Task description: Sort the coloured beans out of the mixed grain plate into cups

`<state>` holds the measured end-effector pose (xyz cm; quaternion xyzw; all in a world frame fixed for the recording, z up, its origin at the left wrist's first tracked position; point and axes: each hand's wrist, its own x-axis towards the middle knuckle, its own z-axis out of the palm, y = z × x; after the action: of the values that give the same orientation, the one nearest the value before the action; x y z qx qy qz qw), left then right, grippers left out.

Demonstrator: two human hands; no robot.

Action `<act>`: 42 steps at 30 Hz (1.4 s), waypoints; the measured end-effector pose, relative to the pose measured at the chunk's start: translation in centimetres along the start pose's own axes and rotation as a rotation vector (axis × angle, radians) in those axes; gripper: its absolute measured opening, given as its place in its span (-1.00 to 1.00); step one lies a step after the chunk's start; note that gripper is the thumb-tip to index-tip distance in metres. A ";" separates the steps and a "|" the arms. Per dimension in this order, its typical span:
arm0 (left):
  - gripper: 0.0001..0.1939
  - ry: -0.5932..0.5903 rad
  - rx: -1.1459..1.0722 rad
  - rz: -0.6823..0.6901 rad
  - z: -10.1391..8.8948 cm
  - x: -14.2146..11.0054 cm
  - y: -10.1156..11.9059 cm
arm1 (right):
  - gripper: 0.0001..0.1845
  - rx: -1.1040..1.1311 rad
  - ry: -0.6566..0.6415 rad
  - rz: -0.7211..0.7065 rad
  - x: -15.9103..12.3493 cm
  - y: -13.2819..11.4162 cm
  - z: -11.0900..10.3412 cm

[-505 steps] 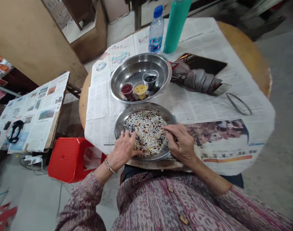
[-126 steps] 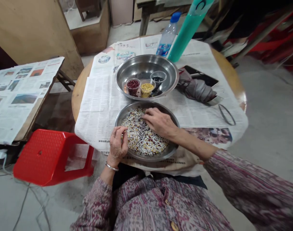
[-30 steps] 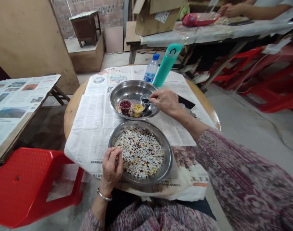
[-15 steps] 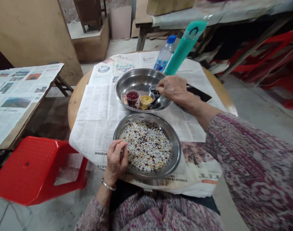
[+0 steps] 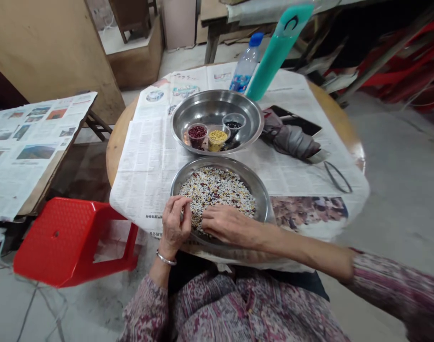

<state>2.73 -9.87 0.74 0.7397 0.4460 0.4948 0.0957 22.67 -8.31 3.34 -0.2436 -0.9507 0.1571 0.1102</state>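
Observation:
A steel bowl [image 5: 265, 202] in front of me holds a spread mix of white grains [image 5: 222, 185] with red, yellow and black beans among them. My left hand [image 5: 176, 221] is at its left rim, fingers curled and thumb close to the fingertips; whatever they pinch cannot be made out. Over the near part of the mix, my right hand [image 5: 231, 225] reaches down with fingers bunched together, their tips partly hidden among the grains. Behind stands a larger steel basin [image 5: 217, 99] with three clear cups: red beans [image 5: 197, 132], yellow beans [image 5: 217, 137] and black beans [image 5: 234, 125].
Newspaper [image 5: 141, 166] covers the round table [image 5: 119, 147]. A water bottle [image 5: 245, 66] and a teal container [image 5: 279, 52] stand behind the basin. To its right lie a folded umbrella [image 5: 291, 137] and a dark flat object [image 5: 302, 122]. A red stool [image 5: 60, 237] is at left.
My right hand has moved from the black bean cup in the basin down to the near bowl's mix. My left hand stays by the rim. The view has shifted slightly.

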 end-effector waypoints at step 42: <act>-0.42 -0.610 0.676 -0.120 5.0 8.4 1.7 | -0.85 -0.107 1.065 0.546 -6.0 0.5 2.9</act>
<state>8.75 -3.04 4.70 0.8141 0.5760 0.0745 0.0044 27.24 -11.61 -0.28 -0.5295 -0.6743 -0.0122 0.5146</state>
